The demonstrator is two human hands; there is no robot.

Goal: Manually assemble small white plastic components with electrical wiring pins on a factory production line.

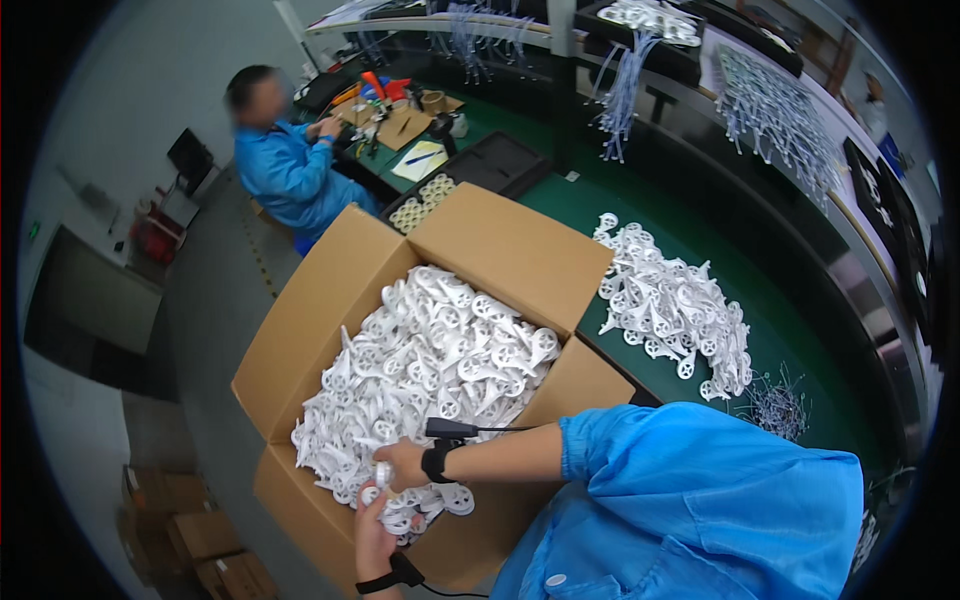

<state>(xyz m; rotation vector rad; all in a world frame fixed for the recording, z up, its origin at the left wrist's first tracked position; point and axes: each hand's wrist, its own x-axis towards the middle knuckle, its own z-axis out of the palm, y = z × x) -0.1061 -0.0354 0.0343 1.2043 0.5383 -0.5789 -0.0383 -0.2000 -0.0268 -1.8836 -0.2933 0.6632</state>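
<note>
Near the front of an open cardboard box (500,225), my two hands are close together over a heap of white plastic parts (430,350). Each part has a spoked round head and a tapering tail. My right hand (402,466) has its fingers closed on a small white plastic part (383,474). Just below it, my left hand (372,525) is curled around several white plastic parts (402,518), whose heads stick out to the right. Its palm side is partly hidden by them. Both wrists wear black bands with cables.
A loose pile of the same white parts (675,300) lies on the green bench (560,205) to the right, beside a tangle of thin wires (778,405). Cable bundles (625,100) hang from the shelf above. A co-worker (290,160) stands far left. Cartons (205,535) sit lower left.
</note>
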